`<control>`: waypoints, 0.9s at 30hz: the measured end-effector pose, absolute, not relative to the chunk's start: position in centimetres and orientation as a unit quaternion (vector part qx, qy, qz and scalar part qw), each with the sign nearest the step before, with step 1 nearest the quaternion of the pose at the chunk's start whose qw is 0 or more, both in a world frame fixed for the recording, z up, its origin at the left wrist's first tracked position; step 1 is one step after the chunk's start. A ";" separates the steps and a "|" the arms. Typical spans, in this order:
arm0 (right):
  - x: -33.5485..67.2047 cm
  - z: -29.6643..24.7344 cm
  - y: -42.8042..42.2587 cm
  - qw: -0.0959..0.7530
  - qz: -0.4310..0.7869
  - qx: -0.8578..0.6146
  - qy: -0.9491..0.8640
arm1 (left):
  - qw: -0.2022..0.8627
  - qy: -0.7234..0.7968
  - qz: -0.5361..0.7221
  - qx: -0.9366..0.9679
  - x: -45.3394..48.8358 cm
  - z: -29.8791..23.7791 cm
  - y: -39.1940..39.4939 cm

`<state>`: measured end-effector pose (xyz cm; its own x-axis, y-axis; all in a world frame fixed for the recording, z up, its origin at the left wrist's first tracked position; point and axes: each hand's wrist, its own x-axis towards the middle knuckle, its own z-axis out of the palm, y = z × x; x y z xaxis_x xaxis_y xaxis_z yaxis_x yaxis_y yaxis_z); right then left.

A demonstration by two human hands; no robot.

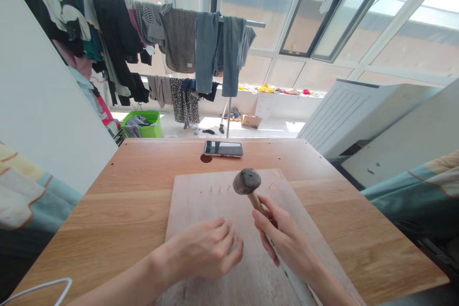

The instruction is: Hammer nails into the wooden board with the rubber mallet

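My right hand [285, 236] is wrapped around the wooden handle of a mallet [247, 181]. Its dark grey, rounded head is raised above the board. My left hand [211, 248] is closed in a pinch over the middle of the board; a tiny light speck shows at the fingertips, too small to name. Below both hands lies a flat, pale wooden board [201, 210]. Several thin nails [219, 188] stand in a row near its far edge, and one nail [271, 184] leans to the right of the mallet head.
The board rests on a wooden table [118, 220]. A phone [224, 148] lies at the far edge beside a round hole [206, 158]. A white cable [53, 284] curves at the near left. Beyond are hanging clothes [179, 38], a green basket [152, 124] and windows.
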<state>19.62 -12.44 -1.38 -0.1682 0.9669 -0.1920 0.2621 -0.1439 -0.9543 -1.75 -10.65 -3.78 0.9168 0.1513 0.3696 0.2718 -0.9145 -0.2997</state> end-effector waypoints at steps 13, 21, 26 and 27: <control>18.7 -1.2 -12.2 0.339 0.531 -0.539 -0.559 | -0.174 -0.447 -0.417 -0.772 -6.7 -5.1 -5.5; 17.1 -1.0 -11.7 0.335 0.544 -0.518 -0.569 | -0.299 -0.473 -0.415 -0.717 -7.5 -6.5 -5.0; 16.2 -0.9 -11.1 0.326 0.547 -0.504 -0.584 | -0.270 -0.475 -0.406 -0.733 -7.3 -6.7 -5.0; 15.9 -0.8 -11.0 0.321 0.548 -0.501 -0.588 | -0.266 -0.474 -0.406 -0.735 -7.2 -6.8 -5.0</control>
